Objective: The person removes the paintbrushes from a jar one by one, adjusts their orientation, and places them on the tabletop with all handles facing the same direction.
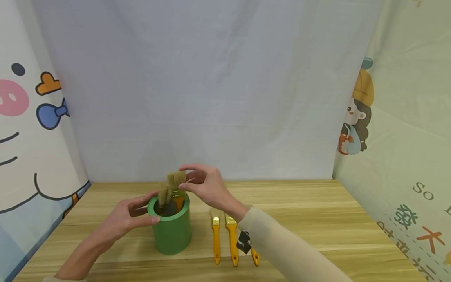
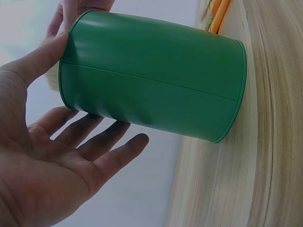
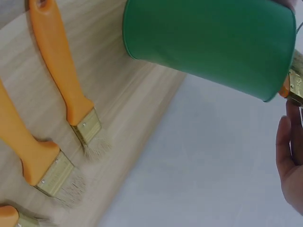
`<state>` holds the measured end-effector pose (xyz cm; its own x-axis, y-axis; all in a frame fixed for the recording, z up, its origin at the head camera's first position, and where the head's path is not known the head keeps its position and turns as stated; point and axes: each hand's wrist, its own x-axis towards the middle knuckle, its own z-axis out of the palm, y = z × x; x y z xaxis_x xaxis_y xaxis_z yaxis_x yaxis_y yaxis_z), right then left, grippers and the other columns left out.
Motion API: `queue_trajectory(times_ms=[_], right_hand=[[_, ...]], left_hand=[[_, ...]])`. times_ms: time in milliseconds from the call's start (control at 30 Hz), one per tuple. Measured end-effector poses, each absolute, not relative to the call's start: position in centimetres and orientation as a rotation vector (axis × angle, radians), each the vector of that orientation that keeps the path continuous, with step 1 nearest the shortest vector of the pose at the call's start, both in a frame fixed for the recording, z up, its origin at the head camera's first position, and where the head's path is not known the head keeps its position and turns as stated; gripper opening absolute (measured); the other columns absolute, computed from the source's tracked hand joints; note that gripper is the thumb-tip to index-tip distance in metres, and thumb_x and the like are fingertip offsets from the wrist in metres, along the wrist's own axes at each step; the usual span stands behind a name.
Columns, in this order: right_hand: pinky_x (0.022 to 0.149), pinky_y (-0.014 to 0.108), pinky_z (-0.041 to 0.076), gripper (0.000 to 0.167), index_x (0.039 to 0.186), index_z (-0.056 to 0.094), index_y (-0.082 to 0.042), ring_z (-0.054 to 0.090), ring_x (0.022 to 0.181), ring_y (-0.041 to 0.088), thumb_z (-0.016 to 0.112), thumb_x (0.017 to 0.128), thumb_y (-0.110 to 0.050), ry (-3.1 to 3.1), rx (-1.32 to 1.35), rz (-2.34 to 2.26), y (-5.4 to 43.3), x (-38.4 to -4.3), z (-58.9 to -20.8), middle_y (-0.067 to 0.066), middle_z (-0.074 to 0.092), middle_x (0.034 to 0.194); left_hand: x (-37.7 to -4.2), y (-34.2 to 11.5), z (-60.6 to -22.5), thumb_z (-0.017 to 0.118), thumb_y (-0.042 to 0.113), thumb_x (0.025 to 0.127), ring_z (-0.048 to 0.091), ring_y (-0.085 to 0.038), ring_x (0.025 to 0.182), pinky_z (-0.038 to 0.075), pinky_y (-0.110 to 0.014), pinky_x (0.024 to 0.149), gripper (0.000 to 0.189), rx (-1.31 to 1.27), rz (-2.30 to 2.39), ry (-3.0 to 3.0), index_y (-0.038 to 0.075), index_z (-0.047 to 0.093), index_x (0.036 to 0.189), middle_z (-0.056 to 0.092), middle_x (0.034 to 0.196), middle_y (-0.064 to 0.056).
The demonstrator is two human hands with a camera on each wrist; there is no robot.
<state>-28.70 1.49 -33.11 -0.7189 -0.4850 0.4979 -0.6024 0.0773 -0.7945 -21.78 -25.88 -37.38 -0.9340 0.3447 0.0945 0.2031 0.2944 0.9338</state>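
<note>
A green cylindrical pot (image 1: 172,235) stands upright on the table, with two paintbrushes in it, bristles up. My left hand (image 1: 121,217) holds the pot near its rim, thumb on the near side and fingers round the far left side. Over the pot's right side, my right hand (image 1: 208,188) pinches the rear paintbrush (image 1: 176,180) near its bristles and metal band; its orange handle goes down into the pot. The other paintbrush (image 1: 163,194) leans beside it. In the right wrist view, my right fingertips touch the brass band (image 3: 297,85) just outside the rim.
Right of the pot, three orange-handled brushes lie on the wooden table (image 1: 299,219): a narrow brush (image 1: 216,243), a wider brush (image 1: 233,243), and a third brush (image 1: 255,256) partly under my right sleeve. A pale cloth (image 1: 211,98) hangs behind the table, with printed cloths at both sides.
</note>
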Motion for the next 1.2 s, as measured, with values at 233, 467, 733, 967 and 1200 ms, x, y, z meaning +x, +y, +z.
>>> queue_trajectory(times_ms=[233,467,733,967,1200], right_hand=[[0.075,0.034,0.062,0.044,0.136,0.07,-0.003,0.076,0.083,0.012,0.08,0.093,-0.001,-2.117,1.154,1.724,2.0,-29.0,-31.5,0.017,0.078,0.104],[0.071,0.042,0.064,0.046,0.137,0.068,0.002,0.077,0.082,0.029,0.079,0.093,0.002,-2.041,1.188,1.747,2.5,-29.1,-29.7,0.02,0.077,0.105],[0.071,0.043,0.064,0.046,0.137,0.068,0.004,0.077,0.081,0.026,0.077,0.093,0.006,-1.963,1.17,1.798,3.3,-29.2,-27.5,0.021,0.077,0.102],[0.071,0.044,0.064,0.046,0.138,0.067,0.005,0.077,0.082,0.031,0.075,0.093,0.009,-1.932,1.162,1.799,4.4,-29.3,-26.2,0.023,0.077,0.103],[0.071,0.044,0.064,0.047,0.139,0.066,0.005,0.077,0.082,0.032,0.076,0.093,0.01,-1.964,1.12,1.79,6.1,-29.2,-26.2,0.023,0.077,0.103]], left_hand=[[-21.8,-25.9,-37.5,0.074,0.019,0.1,0.039,-0.058,0.142,0.052,-0.059,0.101,0.075,0.536,1.737,2.419,0.007,0.038,0.164,0.038,0.164,-0.021],[-21.8,-25.8,-37.5,0.074,0.02,0.099,0.04,-0.058,0.142,0.053,-0.058,0.101,0.076,0.529,1.736,2.417,0.006,0.037,0.164,0.038,0.164,-0.022],[-21.8,-25.9,-37.5,0.074,0.02,0.099,0.041,-0.057,0.142,0.052,-0.058,0.102,0.075,0.517,1.737,2.422,0.008,0.038,0.164,0.038,0.164,-0.022],[-21.7,-25.9,-37.5,0.075,0.02,0.099,0.04,-0.057,0.143,0.052,-0.058,0.102,0.075,0.518,1.734,2.434,0.008,0.039,0.164,0.039,0.164,-0.02],[-21.6,-25.9,-37.5,0.076,0.02,0.098,0.041,-0.056,0.142,0.052,-0.056,0.103,0.074,0.523,1.728,2.447,0.008,0.041,0.163,0.041,0.163,-0.02]])
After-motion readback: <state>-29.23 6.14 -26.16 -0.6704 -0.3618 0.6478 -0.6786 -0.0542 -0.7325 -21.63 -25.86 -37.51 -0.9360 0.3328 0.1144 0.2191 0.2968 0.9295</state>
